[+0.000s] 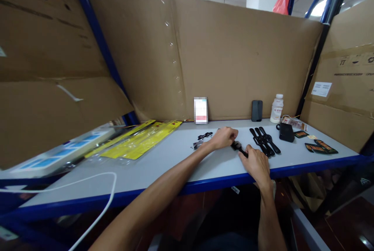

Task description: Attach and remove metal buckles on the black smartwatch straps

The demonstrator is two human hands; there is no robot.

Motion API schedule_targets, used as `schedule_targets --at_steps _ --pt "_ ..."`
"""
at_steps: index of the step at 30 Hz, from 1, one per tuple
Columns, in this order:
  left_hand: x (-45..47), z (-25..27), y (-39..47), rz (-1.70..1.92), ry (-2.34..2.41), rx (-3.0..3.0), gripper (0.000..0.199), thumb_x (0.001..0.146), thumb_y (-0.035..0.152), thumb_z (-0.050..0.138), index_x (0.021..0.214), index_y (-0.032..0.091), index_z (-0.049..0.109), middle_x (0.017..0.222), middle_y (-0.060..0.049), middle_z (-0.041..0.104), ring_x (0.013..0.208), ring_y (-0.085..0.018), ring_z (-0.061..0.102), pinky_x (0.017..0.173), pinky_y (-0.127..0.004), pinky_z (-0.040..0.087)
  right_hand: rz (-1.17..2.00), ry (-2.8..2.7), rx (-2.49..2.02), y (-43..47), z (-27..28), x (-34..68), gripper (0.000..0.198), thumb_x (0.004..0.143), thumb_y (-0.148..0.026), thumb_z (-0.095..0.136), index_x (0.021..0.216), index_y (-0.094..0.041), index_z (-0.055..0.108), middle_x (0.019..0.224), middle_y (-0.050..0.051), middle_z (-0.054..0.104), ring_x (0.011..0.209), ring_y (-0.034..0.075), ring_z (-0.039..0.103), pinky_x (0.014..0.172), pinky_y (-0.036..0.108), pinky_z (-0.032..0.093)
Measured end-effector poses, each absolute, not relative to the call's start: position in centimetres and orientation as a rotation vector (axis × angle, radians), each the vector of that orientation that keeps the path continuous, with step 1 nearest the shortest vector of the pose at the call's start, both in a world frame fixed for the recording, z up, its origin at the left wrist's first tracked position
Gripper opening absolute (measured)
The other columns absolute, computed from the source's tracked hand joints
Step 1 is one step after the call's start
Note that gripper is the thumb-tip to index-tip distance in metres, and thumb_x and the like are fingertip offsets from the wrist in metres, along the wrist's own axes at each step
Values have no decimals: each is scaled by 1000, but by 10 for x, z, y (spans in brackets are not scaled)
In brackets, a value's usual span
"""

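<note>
A black long-handled tool with a wider head (239,148) lies between my hands, low over the table; its exact kind is unclear. My right hand (257,163) is closed on the near end of its handle, thumb along the top. Just beyond the head, my left hand (224,137) is curled with its fingertips pressed together; whatever they hold is too small to make out. Right of my hands, several similar black tools (265,142) lie side by side. Small black parts (205,136) and a little clear plastic bag (197,145) lie left of my left wrist.
Yellow-carded clear packages (140,142) and a white power strip (67,151) lie left. A lit phone (201,110), a dark phone-shaped object (257,110) and a white bottle (276,108) stand at the back. A black case (285,132) and dark cards (321,147) lie right.
</note>
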State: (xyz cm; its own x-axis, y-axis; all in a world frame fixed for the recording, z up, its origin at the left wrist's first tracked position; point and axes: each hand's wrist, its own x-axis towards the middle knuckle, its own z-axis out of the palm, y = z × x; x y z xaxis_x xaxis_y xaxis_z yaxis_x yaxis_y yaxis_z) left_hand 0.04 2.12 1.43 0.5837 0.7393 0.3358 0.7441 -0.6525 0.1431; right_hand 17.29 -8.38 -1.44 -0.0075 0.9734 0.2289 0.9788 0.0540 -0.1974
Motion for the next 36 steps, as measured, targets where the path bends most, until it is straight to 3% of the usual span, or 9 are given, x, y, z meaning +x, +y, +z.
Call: schedule_targets --at_steps 5,9,13,24,30,36 --pt "-17 21 28 -356 -1566 -2544 22 76 5 52 75 18 69 89 -11 73 82 -24 67 69 -31 44 -9 -2039 -1968 -84 -14 174 30 104 -46 52 112 -21 67 99 11 78 98 27 74 76 31 44" --pt "-22 12 31 -269 -1469 -2601 31 81 6 52 99 18 74 107 -14 75 103 -27 68 82 -33 51 -27 -2036 -1963 -83 -16 174 32 105 -48 50 112 -21 67 99 11 78 98 27 74 77 31 44" --pt "-10 3 30 -468 -1121 -2865 56 72 -1 49 119 20 73 126 -8 73 118 -23 64 100 -32 50 -48 -2037 -1962 -84 -16 173 34 106 -47 48 112 -20 67 100 12 77 98 27 74 78 32 45" --pt "4 9 16 -483 -1034 -2948 38 76 2 49 87 21 79 106 -5 78 104 -22 69 95 -31 53 -115 -2072 -1978 -85 -17 171 31 107 -35 43 119 -14 63 102 16 77 98 27 74 79 32 47" --pt "3 8 18 -720 -1115 -2761 47 76 -1 46 109 19 74 115 -8 73 111 -23 66 95 -34 54 -152 -2086 -1967 -86 -17 172 32 109 -34 41 118 -11 61 99 17 77 95 28 75 78 32 47" --pt "2 12 15 -805 -1205 -2677 41 79 0 44 100 20 73 110 -7 72 107 -23 67 95 -34 53 -68 -1969 -1958 -85 -18 172 30 109 -36 42 116 -14 61 98 15 77 94 28 75 74 32 44"
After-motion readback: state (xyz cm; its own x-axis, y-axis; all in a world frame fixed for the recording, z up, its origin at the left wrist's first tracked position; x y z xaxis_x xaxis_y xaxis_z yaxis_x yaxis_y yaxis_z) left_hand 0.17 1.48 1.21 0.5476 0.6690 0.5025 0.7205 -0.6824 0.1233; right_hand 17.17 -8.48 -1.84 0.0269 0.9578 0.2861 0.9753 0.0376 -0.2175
